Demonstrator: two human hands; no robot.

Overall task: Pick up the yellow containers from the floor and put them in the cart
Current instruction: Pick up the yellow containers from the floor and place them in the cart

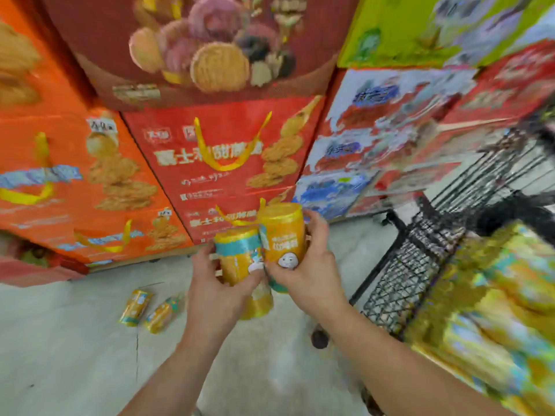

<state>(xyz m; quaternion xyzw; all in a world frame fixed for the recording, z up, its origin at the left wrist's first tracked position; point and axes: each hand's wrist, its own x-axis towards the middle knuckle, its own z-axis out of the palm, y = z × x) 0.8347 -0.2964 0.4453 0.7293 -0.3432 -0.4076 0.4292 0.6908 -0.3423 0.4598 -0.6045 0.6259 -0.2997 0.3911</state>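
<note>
Over grey floor [75,355], walled ahead by stacked gift boxes [228,163], with black wire cart [420,265] close at right, gripped one yellow container [237,256] in left hand [216,283] and second container [282,232] in right hand [309,265], sides touching. Saw two more containers [135,307] lying on open floor at left.

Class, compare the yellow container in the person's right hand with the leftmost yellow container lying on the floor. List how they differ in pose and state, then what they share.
The right-hand container is roughly upright; the leftmost floor container lies on its side. The right-hand container is gripped in the air by the right hand; the leftmost floor container rests untouched on the floor. Both are yellow cylinders with teal trim.
</note>
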